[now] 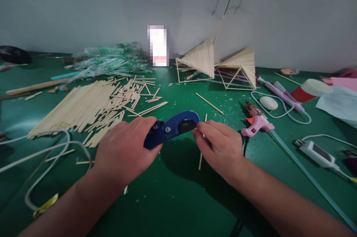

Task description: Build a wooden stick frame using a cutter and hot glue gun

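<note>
My left hand (126,147) is closed around the handle of a blue pipe cutter (170,129). The tool has a curved, hooked jaw, a dark blade and silver screws. At the jaw's tip, my right hand (220,144) pinches thumb and fingers together; whatever is between them is too small and covered to make out. A thin wooden stick (200,159) passes behind the right fingers, and I cannot tell whether it is held or lies on the table. Another wooden stick (209,103) lies just beyond the hands.
Left of the hands lies a pile of wooden sticks (80,105), with plastic wrappers (111,58) behind. Two stick frames (199,60) (240,67) stand near the wall. On the right are a pink glue gun (258,121), a red-white cup (311,90) and a white power adapter (318,153).
</note>
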The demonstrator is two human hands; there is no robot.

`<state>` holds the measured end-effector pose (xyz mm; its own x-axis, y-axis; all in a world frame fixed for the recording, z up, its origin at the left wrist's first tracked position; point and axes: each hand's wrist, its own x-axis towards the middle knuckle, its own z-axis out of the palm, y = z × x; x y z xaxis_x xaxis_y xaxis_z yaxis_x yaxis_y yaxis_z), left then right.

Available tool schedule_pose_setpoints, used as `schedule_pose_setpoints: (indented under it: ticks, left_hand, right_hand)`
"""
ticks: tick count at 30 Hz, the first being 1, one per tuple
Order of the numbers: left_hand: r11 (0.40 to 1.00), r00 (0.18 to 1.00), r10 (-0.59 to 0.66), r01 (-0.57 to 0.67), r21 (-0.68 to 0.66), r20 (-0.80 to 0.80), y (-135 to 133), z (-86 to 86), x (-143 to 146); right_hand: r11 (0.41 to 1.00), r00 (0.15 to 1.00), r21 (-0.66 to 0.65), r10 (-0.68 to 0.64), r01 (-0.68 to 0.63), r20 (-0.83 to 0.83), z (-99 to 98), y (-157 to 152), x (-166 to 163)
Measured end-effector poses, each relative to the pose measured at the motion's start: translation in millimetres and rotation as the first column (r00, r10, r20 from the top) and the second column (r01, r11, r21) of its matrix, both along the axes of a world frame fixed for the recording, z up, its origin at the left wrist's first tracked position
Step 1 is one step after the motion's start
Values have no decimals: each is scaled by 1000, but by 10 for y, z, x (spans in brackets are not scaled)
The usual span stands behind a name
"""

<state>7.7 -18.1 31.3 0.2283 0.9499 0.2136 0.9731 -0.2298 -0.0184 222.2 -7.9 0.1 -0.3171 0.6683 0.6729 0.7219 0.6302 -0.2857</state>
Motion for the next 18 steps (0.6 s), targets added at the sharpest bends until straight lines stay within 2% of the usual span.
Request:
schedule_pose_setpoints:
  ticks: [5, 11, 18]
  left_hand:
    - [1000, 1000, 7, -7, -14, -3, 14, 3, -9]
    - [995, 994, -96, 94, 45, 55, 59, -10, 3]
    - [993, 990, -117, 115, 39, 82, 67, -40, 5]
  right_hand:
    - [999, 999, -12, -37, 37, -6, -34, 23, -19]
    - [1000, 999, -21, -1, 1, -34, -48, 46, 3]
    - [999, 999, -31, 34, -35, -15, -17, 40, 10]
